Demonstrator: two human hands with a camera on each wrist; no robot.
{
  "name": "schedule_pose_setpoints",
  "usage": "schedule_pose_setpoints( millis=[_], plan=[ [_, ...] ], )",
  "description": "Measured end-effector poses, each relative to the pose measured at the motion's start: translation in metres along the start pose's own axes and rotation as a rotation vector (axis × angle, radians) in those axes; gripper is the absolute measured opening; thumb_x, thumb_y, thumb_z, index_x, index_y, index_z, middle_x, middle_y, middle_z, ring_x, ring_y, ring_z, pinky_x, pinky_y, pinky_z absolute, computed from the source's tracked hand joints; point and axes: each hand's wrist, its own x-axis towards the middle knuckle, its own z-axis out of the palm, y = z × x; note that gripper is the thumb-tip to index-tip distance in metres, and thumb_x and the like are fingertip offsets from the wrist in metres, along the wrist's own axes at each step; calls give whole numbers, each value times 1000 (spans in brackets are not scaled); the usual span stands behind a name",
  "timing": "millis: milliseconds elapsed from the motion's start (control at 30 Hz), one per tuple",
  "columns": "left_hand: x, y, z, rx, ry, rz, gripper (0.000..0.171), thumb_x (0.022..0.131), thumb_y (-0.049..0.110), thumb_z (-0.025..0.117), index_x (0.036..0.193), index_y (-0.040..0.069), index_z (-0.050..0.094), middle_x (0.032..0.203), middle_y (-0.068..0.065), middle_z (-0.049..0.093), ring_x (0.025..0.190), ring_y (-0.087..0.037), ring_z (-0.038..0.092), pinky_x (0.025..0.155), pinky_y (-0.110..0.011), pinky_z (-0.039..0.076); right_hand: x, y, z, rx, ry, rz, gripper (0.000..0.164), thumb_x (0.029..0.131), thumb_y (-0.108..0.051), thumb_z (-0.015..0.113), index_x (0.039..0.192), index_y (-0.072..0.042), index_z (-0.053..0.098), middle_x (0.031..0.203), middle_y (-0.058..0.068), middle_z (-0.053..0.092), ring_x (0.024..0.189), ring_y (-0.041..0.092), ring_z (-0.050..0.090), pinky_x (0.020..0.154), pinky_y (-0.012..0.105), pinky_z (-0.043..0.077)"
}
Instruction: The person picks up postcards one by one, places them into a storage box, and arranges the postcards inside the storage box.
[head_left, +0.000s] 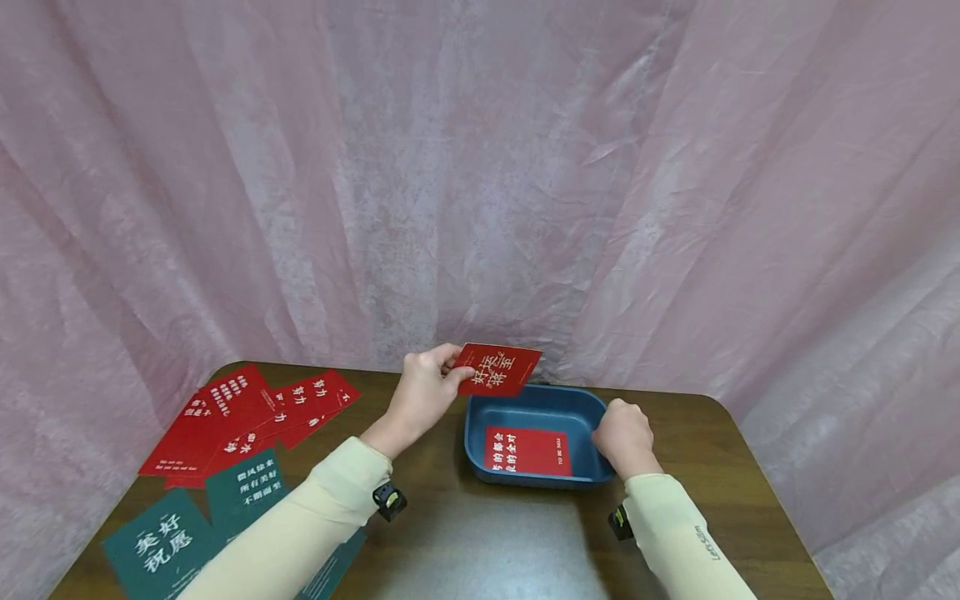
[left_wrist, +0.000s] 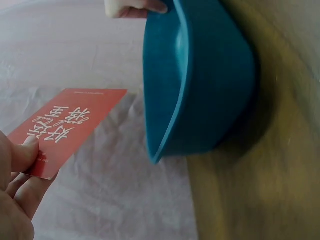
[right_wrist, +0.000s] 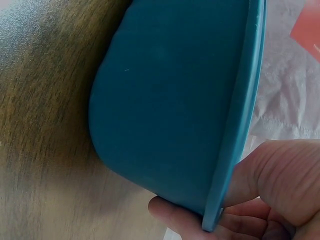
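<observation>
My left hand [head_left: 426, 385] pinches a red card [head_left: 497, 369] with pale lettering between thumb and fingers. The card is held above the back left rim of a blue rectangular basin [head_left: 480, 462], apart from it in the left wrist view. Inside the basin lies another red card [head_left: 527, 451] with white characters. On the basin's right side my right hand [head_left: 627, 435] grips the rim. Its thumb is inside and its fingers [right_wrist: 172, 215] are against the outer wall in the right wrist view.
Several red cards [head_left: 210, 421] overlap at the table's back left. Green cards [head_left: 161, 542] lie nearer the front left, partly hidden by the left sleeve. The brown wooden table [head_left: 697, 467] ends at a pink curtain [head_left: 480, 183] behind. Each wrist wears a small black device [head_left: 389, 501].
</observation>
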Motion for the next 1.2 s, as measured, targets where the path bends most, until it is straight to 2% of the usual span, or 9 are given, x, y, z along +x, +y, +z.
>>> schedule_pose_setpoints(
  millis=[133,267,500,800,1000,1200],
  plan=[
    [-4,2,16,-76,-8,-77,19,76,14,78,92,9,69,73,0,70,60,-3,62,53,-15,49,-2,0,-1,6,10,6,26,74,-13,68,91,6,63,82,23,65,65,30,62,51,45,52],
    [-9,3,32,-154,-40,-189,18,77,15,76,92,8,68,74,-1,69,60,-9,65,51,-18,50,-1,0,-2,4,29,1,26,74,-14,68,90,6,63,82,23,65,65,31,61,51,46,51],
    [-23,5,61,-167,-97,-334,20,78,17,76,93,8,68,73,0,68,60,-5,63,53,-20,51,0,2,2,3,27,-13,24,74,-14,67,89,5,64,82,22,65,65,31,61,51,46,51],
    [-29,14,81,-169,-165,-395,19,75,12,77,91,7,67,70,0,68,57,-3,61,52,-21,49,1,1,1,1,33,0,30,74,-16,67,93,7,62,86,25,65,65,32,62,53,48,53],
    [-35,16,89,-153,-232,-457,24,76,13,77,95,7,64,70,2,66,59,-4,61,54,-21,51,1,1,0,-1,26,0,25,74,-14,66,90,5,63,84,23,65,65,30,61,52,46,52],
    [-38,17,93,-78,-272,-465,28,75,11,77,97,4,62,74,-2,68,63,-5,62,54,-21,50,0,0,-2,6,28,-2,23,74,-13,66,88,4,63,82,22,65,64,30,60,51,45,51]
  ],
)
